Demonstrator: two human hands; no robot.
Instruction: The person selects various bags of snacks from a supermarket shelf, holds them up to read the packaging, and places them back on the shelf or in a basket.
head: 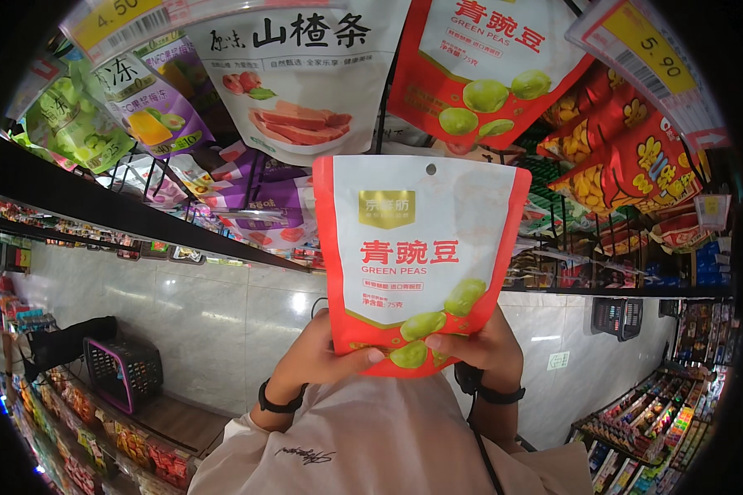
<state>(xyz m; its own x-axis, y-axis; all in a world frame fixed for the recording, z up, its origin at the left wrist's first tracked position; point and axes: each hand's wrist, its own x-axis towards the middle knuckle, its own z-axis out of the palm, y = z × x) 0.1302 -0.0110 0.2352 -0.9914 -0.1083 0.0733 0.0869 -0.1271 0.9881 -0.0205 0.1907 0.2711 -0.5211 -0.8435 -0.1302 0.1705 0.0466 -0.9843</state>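
Observation:
A red and white pouch of green peas [408, 247] is held upright in front of my chest, its printed front towards me. At its lower left corner my left hand [322, 356] grips it, thumb across the front. My right hand [486, 349] pinches the lower right edge the same way. The fingers behind the pouch are hidden. Beyond its top edge hangs a matching green pea pouch [489, 74] on the rack, beside a white pouch of hawthorn strips [303, 80].
Red snack bags [631, 148] hang at the right, purple pouches [266, 198] at the left. Price tags [653, 59] jut out above. A black shelf edge [130, 204] crosses the left. On the tiled floor [210, 309] are a shopping basket [124, 374] and another basket [617, 318].

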